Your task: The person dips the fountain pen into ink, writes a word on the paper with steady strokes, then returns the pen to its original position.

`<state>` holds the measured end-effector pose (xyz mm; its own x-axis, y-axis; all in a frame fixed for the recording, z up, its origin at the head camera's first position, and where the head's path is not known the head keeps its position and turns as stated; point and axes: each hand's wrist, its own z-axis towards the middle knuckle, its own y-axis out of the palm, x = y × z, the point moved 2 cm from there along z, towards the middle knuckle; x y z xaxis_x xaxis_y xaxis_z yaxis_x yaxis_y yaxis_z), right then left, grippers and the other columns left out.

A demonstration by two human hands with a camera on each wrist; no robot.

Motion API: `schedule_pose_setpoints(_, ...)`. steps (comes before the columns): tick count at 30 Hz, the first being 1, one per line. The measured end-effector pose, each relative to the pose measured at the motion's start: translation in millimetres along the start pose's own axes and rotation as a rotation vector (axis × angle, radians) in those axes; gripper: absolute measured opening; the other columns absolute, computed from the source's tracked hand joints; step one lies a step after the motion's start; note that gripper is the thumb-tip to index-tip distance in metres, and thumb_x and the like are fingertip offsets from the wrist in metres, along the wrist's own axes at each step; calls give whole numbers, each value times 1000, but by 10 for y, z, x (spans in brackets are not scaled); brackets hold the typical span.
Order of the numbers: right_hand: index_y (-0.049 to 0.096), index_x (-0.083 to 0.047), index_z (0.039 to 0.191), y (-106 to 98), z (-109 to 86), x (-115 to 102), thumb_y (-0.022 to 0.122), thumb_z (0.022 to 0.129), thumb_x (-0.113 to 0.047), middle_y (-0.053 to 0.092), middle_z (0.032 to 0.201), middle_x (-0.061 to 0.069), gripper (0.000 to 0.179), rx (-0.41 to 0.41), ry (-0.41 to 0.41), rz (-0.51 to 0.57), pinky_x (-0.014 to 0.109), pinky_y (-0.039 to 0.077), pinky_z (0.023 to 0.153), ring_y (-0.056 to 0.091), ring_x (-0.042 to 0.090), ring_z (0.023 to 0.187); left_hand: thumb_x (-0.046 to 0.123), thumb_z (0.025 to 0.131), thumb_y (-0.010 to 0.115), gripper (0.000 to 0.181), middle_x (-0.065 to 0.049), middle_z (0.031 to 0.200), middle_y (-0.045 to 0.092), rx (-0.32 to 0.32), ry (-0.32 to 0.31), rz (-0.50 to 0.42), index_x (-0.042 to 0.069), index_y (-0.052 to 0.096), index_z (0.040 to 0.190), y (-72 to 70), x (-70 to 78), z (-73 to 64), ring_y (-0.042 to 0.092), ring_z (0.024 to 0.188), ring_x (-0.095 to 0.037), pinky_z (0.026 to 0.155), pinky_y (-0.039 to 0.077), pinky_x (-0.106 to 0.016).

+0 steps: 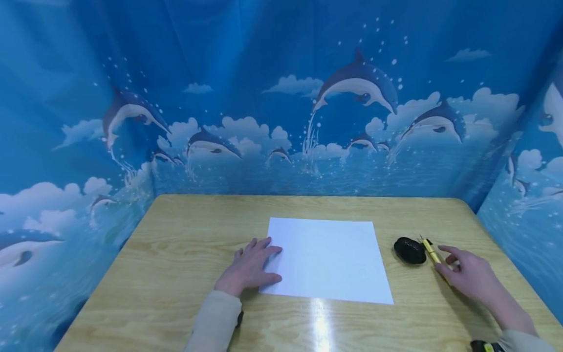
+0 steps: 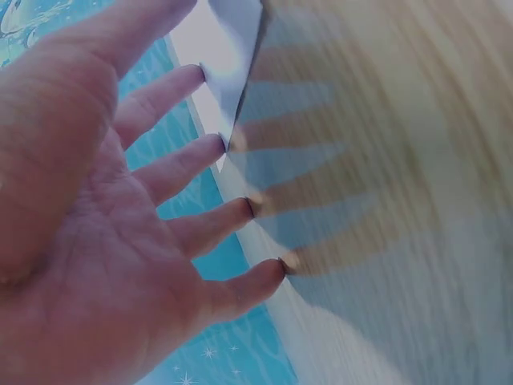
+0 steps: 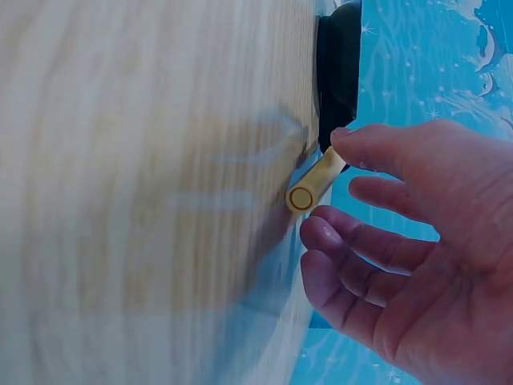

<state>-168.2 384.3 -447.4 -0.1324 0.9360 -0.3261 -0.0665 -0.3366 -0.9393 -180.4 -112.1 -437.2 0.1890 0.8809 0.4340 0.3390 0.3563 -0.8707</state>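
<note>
A sheet of white paper (image 1: pixel 325 259) lies flat in the middle of the wooden table. My left hand (image 1: pixel 251 266) rests at its left edge, fingers spread, with thumb and fingertips over the paper's margin. At the right, a slim yellow pen-like stick (image 1: pixel 433 252) with a dark, thin far end lies slantwise. Around its near part is my right hand (image 1: pixel 472 274), fingers loosely bent and apart. In the right wrist view the thumb overlaps the yellow stick (image 3: pixel 317 183), whose round butt end points toward the camera, and the other fingertips stand beside it.
Beside the stick's far end sits a glossy black rounded object (image 1: pixel 410 251). The wooden table (image 1: pixel 193 230) ends at a blue curtain (image 1: pixel 246 98) printed with dolphins, which stands behind it and along both sides.
</note>
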Motion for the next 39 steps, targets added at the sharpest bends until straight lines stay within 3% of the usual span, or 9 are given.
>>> schedule_pose_setpoints(22, 59, 11, 128, 8, 61, -85, 76, 89, -13, 73, 81, 7, 49, -60, 31, -1, 39, 51, 59, 66, 18, 67, 42, 85, 82, 66, -11, 164, 38, 12, -21, 3, 24, 59, 143, 20, -23, 33, 24, 156, -44, 118, 21, -76)
schedule_pose_setpoints(39, 64, 6, 125, 9, 31, -83, 77, 86, -8, 72, 78, 3, 43, -16, -33, -2, 53, 55, 66, 70, 26, 70, 40, 83, 84, 65, -13, 163, 40, 30, -13, 8, 22, 59, 141, 0, 12, 14, 26, 154, -45, 117, 22, -78)
